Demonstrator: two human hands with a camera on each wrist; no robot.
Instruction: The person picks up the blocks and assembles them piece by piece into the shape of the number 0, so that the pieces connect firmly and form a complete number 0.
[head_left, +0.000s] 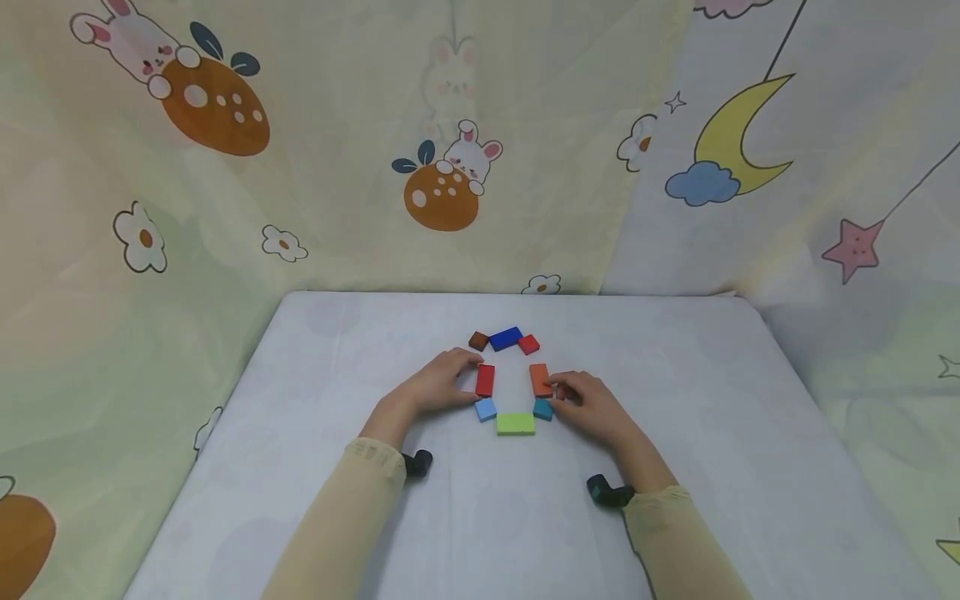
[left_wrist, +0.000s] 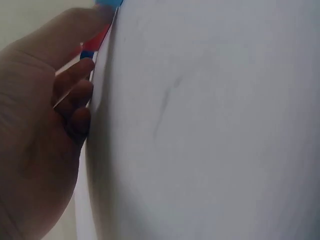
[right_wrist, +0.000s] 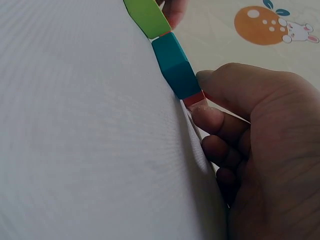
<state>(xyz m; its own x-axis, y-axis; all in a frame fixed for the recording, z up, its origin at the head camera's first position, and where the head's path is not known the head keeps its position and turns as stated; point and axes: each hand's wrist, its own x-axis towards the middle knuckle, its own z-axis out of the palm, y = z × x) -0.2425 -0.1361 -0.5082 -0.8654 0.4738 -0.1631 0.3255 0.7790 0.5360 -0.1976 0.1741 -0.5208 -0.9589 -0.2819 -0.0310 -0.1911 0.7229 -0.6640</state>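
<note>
Small coloured blocks form a ring on the white table. My left hand point(head_left: 438, 385) is at the ring's left side, its thumb and a finger at opposite ends of a red block point(head_left: 485, 381); the thumb is close to a light blue block point(head_left: 486, 409). On the right side, my right hand point(head_left: 596, 407) has thumb and index finger at the edge of an orange block point(head_left: 540, 380). Its thumb tip meets the teal block point(right_wrist: 176, 65) in the right wrist view. The other right fingers are curled. A lime green block point(head_left: 516, 424) lies nearest me.
At the ring's far side lie a brown block point(head_left: 478, 341), a dark blue block point(head_left: 506, 338) and a small red block point(head_left: 528, 344). A patterned curtain point(head_left: 337, 167) hangs behind the white table point(head_left: 300, 333).
</note>
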